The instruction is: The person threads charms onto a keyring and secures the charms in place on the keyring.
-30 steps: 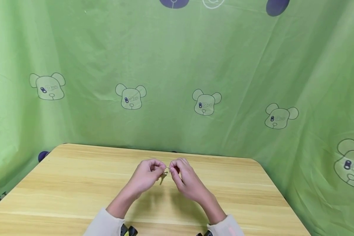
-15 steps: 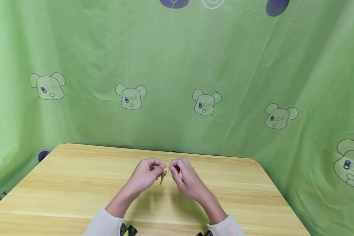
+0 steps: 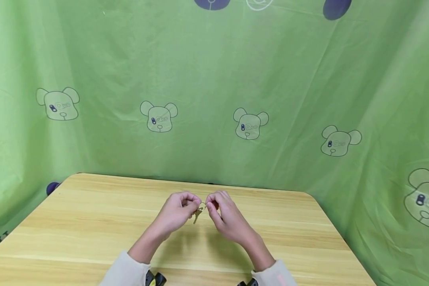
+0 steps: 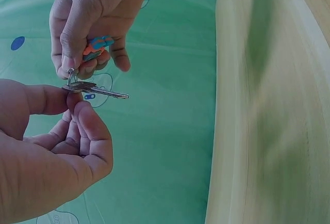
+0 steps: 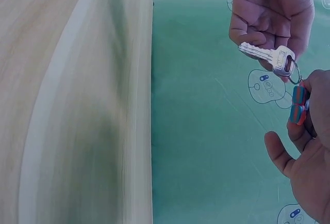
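Note:
Over the table, my two hands meet at a metal key (image 3: 198, 215) on a thin split key ring (image 3: 202, 204). My left hand (image 3: 176, 212) pinches the key's head by the ring between thumb and forefinger. The key's toothed blade (image 4: 111, 93) points away from those fingertips. My right hand (image 3: 227, 216) pinches the ring's other side. A small orange and blue charm (image 5: 298, 104), attached to the ring, sits against my curled right fingers. Part of the charm is hidden by the hand, and the ring is partly covered by fingertips.
A wood-grain table (image 3: 93, 222) with rounded far corners lies under the hands. Green cloth (image 3: 200, 71) printed with bear faces hangs behind it and along both sides. Black devices (image 3: 155, 279) are strapped at the sleeve cuffs.
Both hands stay in nearly the same place. The key and ring shift only slightly between the fingertips.

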A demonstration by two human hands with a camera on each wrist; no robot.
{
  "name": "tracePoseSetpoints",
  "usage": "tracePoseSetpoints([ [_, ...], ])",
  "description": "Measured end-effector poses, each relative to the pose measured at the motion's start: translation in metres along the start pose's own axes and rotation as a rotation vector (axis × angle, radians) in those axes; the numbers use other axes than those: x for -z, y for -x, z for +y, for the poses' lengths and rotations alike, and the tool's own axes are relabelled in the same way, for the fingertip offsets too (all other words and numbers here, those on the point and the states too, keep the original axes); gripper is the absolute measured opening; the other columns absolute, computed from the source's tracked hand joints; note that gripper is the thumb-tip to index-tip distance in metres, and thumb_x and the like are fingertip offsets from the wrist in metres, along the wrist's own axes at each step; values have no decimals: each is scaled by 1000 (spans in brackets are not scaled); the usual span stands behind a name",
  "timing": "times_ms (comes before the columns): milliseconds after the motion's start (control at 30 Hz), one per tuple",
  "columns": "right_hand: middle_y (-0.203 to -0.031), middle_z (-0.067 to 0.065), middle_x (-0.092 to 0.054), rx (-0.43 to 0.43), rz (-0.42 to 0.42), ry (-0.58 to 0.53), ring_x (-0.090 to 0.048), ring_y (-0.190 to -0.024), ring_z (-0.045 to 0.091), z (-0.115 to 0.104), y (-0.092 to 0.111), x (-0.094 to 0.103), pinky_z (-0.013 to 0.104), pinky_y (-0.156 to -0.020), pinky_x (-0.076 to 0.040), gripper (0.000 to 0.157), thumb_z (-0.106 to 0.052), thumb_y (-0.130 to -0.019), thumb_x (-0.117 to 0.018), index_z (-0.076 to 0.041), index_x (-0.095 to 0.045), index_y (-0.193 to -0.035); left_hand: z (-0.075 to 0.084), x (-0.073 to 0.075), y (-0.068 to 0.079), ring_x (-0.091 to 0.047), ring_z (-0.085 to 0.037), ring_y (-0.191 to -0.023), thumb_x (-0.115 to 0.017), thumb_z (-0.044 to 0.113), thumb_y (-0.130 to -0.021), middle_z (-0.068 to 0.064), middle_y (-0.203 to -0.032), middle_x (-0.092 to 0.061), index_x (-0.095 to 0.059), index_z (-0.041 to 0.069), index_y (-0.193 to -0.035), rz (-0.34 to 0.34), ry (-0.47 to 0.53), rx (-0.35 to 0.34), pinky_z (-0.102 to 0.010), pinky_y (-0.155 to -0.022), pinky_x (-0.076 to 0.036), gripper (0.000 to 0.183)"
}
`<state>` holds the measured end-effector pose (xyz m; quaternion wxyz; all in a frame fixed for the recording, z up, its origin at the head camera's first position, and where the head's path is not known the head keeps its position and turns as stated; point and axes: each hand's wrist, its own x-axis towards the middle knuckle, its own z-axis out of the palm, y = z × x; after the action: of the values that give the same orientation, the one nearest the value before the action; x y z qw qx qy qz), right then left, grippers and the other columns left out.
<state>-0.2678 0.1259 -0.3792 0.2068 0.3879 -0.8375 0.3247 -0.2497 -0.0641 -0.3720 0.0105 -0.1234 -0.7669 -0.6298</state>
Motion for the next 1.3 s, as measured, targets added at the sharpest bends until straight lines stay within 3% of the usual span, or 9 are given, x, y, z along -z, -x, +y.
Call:
tracePoseSetpoints([
  [200, -88, -10, -46, 0, 8, 0, -43, -84, 7, 1, 1, 2, 28, -70, -44, 6, -15, -99, -47, -14, -52, -96, 0, 0, 0, -56, -17, -73, -59, 13, -92, -7, -84, -63, -65, 1, -99, -7, -10, -10, -26, -60, -48, 15],
  [500, -89, -10, -47, 10, 1, 19, -46, -85, 14, 2, 2, 3, 25, -71, -42, 5, -15, -99, -48, -14, -53, -98, 4, 1, 3, -56, -17, -73, -60, 15, -92, -7, -84, -63, -66, 4, -98, -16, -16, -13, -26, -60, -46, 13],
  [700, -89, -10, -52, 70, -2, 22, -45, -84, 8, 3, 2, 4, 24, -70, -41, 12, -13, -98, -50, -11, -61, -105, 0, 7, 2, -56, -17, -73, -59, 15, -93, -6, -83, -63, -66, 4, -98, -17, -46, -11, -26, -61, -47, 14],
  [1033, -87, -10, -54, 95, -4, -24, -47, -80, 5, 4, 0, 4, 26, -66, -48, 6, -14, -95, -58, -14, -64, -96, -1, 11, 0, -54, -16, -72, -60, 14, -93, -7, -82, -62, -66, 3, -96, -23, -37, -9, -26, -61, -46, 13],
  [1300, -87, -8, -53, 127, 2, -6, -48, -81, 6, 4, 1, 7, 20, -68, -46, 5, -11, -95, -56, -13, -60, -93, 2, 8, 1, -54, -17, -71, -60, 14, -94, -7, -81, -61, -66, 0, -98, -72, -41, -22, -26, -61, -46, 16],
])
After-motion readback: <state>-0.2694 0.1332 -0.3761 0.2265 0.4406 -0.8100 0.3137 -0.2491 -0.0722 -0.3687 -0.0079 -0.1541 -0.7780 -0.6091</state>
